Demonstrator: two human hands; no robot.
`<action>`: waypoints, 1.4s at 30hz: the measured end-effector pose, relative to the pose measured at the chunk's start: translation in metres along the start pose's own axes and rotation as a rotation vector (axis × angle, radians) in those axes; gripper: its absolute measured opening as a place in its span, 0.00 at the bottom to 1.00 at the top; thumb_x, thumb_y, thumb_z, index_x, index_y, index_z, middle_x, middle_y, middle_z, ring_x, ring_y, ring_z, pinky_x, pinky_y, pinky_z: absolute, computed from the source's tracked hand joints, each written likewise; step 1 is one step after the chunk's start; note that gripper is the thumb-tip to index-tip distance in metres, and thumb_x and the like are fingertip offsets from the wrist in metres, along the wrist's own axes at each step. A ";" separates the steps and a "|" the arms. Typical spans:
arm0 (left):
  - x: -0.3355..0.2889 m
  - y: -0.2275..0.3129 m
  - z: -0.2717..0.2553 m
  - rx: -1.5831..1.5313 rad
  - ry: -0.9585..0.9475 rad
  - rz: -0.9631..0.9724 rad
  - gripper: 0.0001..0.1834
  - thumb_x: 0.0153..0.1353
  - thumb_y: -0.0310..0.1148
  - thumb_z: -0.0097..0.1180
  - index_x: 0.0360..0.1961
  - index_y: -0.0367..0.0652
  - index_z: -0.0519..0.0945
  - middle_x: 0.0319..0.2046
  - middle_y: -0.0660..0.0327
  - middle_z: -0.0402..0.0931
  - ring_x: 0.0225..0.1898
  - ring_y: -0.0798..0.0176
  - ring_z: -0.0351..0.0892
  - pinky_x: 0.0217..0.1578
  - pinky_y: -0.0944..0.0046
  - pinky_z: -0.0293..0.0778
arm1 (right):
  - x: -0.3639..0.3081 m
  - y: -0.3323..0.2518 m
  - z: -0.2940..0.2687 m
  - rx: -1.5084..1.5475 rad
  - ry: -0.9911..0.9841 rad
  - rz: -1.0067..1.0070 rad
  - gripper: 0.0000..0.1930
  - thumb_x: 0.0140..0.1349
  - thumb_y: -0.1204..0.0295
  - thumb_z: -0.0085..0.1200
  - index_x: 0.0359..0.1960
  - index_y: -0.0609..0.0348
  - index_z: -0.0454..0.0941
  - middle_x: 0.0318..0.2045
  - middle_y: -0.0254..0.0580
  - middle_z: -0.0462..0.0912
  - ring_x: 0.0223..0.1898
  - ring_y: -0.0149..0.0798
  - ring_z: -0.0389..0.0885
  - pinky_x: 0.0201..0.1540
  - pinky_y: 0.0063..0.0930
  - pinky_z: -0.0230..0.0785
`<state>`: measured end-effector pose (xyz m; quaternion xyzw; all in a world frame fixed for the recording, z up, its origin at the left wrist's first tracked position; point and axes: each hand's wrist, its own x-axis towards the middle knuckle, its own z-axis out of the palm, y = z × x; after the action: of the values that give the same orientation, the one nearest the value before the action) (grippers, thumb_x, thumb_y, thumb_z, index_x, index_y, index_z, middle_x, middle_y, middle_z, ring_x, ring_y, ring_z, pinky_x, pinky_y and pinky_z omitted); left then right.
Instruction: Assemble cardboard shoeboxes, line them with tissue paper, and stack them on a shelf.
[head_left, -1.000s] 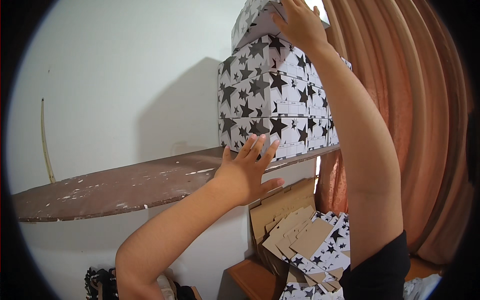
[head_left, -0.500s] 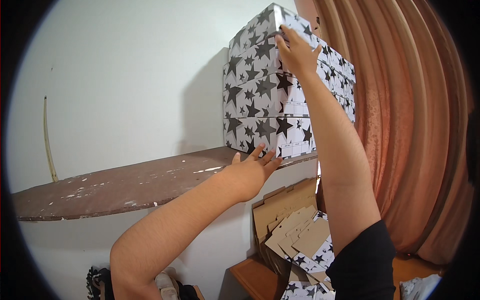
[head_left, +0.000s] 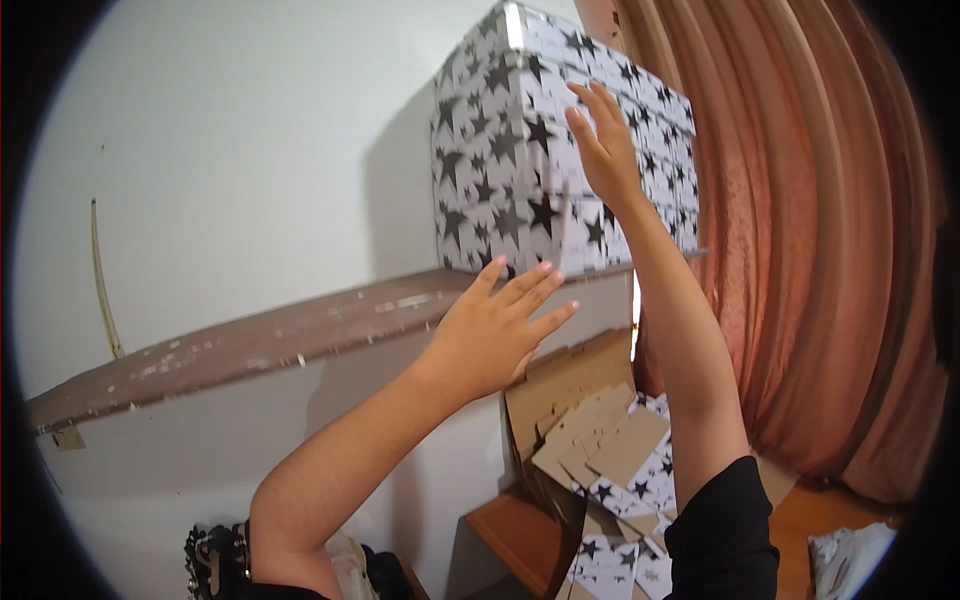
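Observation:
A tall stack of white cardboard boxes printed with grey and black stars stands on the brown shelf against the wall. My right hand is raised in front of the stack's front face, fingers apart, holding nothing. Lower down, my left hand is spread open before the shelf's front edge, near the foot of the stack. It also holds nothing. Whether either hand touches a box I cannot tell.
Below the shelf, flattened brown and star-printed cardboard sheets lean beside a wooden surface. Salmon-coloured curtains hang at the right. A clear plastic bag lies at lower right.
My right hand has come off the top box and lowered. That box sits flush with the stack, less turned than before. My left hand has drawn slightly back from the shelf.

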<state>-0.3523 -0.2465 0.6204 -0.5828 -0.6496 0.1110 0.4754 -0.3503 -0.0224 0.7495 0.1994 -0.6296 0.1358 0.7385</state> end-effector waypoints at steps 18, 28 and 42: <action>-0.180 0.279 0.161 -1.106 0.031 -0.767 0.10 0.46 0.36 0.66 0.30 0.47 0.82 0.48 0.60 0.72 0.54 0.53 0.67 0.56 0.53 0.59 | -0.506 -0.112 -0.267 -0.531 0.432 1.007 0.05 0.54 0.77 0.48 0.32 0.62 0.73 0.33 0.38 0.72 0.36 0.33 0.69 0.43 0.27 0.62; -0.086 0.400 0.251 -1.161 -0.024 -0.425 0.19 0.49 0.31 0.61 0.45 0.48 0.76 0.45 0.61 0.71 0.50 0.56 0.68 0.54 0.51 0.58 | -0.586 -0.136 -0.319 -0.774 -0.251 1.145 0.21 0.45 0.74 0.55 0.45 0.61 0.74 0.44 0.49 0.76 0.51 0.49 0.71 0.55 0.37 0.60; -0.003 0.488 0.307 -1.050 -0.259 -0.365 0.35 0.56 0.33 0.51 0.65 0.49 0.56 0.66 0.52 0.49 0.68 0.49 0.45 0.59 0.29 0.38 | -0.602 -0.051 -0.323 -0.920 -0.338 1.909 0.18 0.52 0.49 0.51 0.35 0.43 0.84 0.46 0.46 0.76 0.53 0.54 0.65 0.54 0.63 0.45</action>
<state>-0.2642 0.0210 0.1176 -0.6008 -0.7609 -0.2400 0.0501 -0.1467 0.1134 0.1093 -0.6562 -0.6100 0.3774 0.2344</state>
